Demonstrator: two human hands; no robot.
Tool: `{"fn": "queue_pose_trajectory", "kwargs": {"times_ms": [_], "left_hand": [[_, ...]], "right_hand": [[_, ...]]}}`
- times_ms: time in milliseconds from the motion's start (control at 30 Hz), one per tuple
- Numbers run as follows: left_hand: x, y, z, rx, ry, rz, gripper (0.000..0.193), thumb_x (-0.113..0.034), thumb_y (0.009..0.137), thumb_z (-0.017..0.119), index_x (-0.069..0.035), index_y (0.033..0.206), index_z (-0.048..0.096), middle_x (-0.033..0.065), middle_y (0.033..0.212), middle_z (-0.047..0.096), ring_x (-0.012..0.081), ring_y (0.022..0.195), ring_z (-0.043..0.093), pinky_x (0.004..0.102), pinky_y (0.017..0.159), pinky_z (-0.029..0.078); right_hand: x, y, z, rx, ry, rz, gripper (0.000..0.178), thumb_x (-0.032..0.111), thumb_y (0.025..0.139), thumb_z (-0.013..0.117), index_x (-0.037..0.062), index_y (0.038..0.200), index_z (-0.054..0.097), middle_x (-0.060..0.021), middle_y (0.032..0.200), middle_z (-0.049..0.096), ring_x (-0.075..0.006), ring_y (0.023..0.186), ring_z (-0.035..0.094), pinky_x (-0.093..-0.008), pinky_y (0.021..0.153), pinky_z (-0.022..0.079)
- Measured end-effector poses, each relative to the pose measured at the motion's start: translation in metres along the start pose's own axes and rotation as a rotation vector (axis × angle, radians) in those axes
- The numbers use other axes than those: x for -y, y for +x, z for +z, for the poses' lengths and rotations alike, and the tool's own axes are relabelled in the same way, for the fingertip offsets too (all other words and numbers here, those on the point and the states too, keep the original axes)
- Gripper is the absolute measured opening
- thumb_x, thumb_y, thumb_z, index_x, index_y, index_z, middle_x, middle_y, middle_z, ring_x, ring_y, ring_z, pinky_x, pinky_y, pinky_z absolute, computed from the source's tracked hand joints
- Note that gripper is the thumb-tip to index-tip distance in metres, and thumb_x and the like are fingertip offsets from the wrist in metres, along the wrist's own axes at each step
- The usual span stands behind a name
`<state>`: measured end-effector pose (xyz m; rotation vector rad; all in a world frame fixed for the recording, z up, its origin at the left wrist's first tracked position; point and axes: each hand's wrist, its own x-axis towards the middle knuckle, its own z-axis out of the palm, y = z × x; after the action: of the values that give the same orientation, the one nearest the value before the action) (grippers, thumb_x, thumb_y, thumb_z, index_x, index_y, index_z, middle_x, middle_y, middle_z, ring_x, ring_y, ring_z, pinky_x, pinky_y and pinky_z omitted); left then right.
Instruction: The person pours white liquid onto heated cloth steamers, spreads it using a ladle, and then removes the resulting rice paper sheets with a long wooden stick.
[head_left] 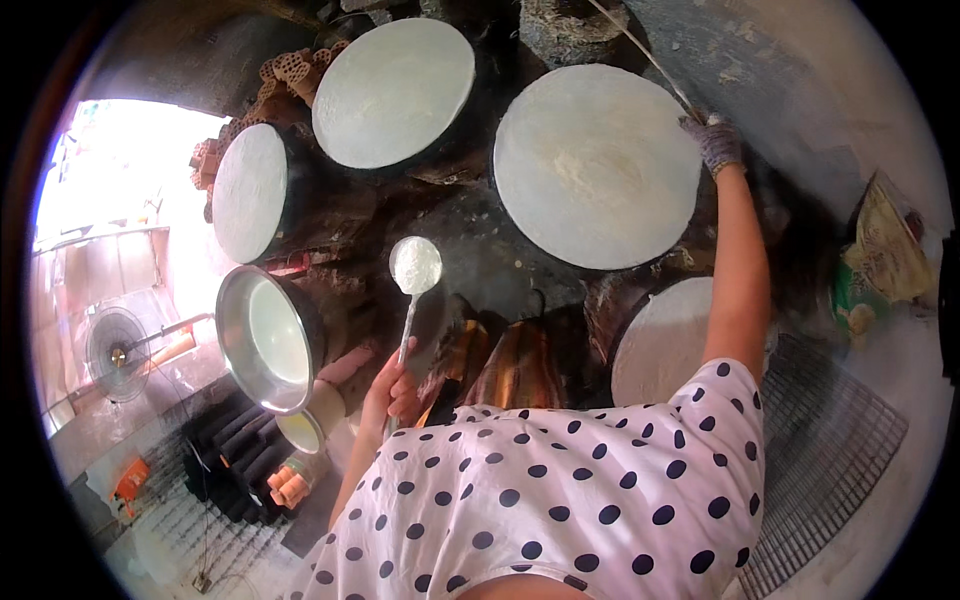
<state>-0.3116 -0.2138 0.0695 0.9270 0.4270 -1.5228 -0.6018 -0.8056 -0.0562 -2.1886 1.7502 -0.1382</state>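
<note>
Apparently a ladling step, with the ladle point(416, 265) raised between the metal basin point(232, 315) and the large white disc point(600, 165).
Nearest, the bare left hand point(398, 392) is closed round the ladle's handle, its bowl whitish and wet-looking; farther off, the gloved right hand point(716, 145) seems to grip a thin stick point(645, 52) beside the disc's right edge, so the next move likely calls for a level ladle and a stick kept clear of that pale surface.

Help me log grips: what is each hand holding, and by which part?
The left hand holds a round-bowled ladle by its handle; the gloved right hand appears to hold a long thin stick by its near end.
</note>
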Motion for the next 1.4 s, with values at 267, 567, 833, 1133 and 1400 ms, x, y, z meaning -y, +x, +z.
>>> {"fn": "queue_pose_trajectory", "kwargs": {"times_ms": [267,567,833,1133,1400], "left_hand": [[-0.01,0.009,-0.009,0.101,0.001,-0.041,0.039,-0.016,0.099,0.039,-0.016,0.138,0.038,-0.006,0.058,0.029,0.0042,0.038,0.031,0.0195,0.035,0.029],[-0.053,-0.052,0.01,0.153,0.349,0.282,0.048,-0.013,0.099,0.04,-0.009,0.145,0.027,-0.0049,0.055,0.031,0.0035,0.035,0.026,0.0192,0.033,0.024],[-0.074,-0.031,-0.02,0.161,0.358,0.003,0.04,-0.014,0.096,0.043,-0.012,0.137,0.042,-0.0039,0.059,0.035,0.0063,0.039,0.03,0.0203,0.037,0.026],[-0.071,-0.016,-0.02,0.551,0.45,-0.396,0.046,-0.012,0.097,0.041,-0.008,0.142,0.032,-0.0038,0.06,0.039,0.0049,0.036,0.033,0.0211,0.034,0.029],[0.034,-0.008,-0.01,0.583,0.971,-0.566,0.038,-0.017,0.098,0.047,-0.009,0.134,0.045,-0.0042,0.058,0.037,0.0055,0.038,0.031,0.0207,0.034,0.027]], "right_hand": [[0.041,-0.063,-0.072,0.006,0.126,0.002,0.061,0.048,0.071,0.072,-0.0003,0.108,0.064,-0.0206,0.1,0.066,-0.0313,0.092,0.063,-0.0384,0.081,0.048],[0.081,-0.066,-0.142,0.029,0.2,0.207,0.051,0.031,0.07,0.079,-0.0064,0.1,0.062,-0.0157,0.083,0.065,-0.0209,0.071,0.061,-0.0354,0.064,0.049],[0.014,-0.239,-0.137,-0.28,0.277,0.353,0.043,0.037,0.074,0.074,0.0018,0.1,0.068,-0.0117,0.092,0.068,-0.0246,0.076,0.063,-0.0374,0.071,0.049],[-0.096,-0.705,-0.056,-1.131,0.892,1.259,0.036,0.039,0.074,0.075,0.008,0.07,0.057,-0.0012,0.051,0.047,-0.0129,0.04,0.04,-0.0313,0.04,0.032],[-0.141,-1.092,-0.178,-0.556,-0.584,1.458,0.047,0.04,0.086,0.048,0.0056,0.114,0.062,-0.0213,0.112,0.062,-0.0381,0.102,0.059,-0.0443,0.087,0.044]]}}
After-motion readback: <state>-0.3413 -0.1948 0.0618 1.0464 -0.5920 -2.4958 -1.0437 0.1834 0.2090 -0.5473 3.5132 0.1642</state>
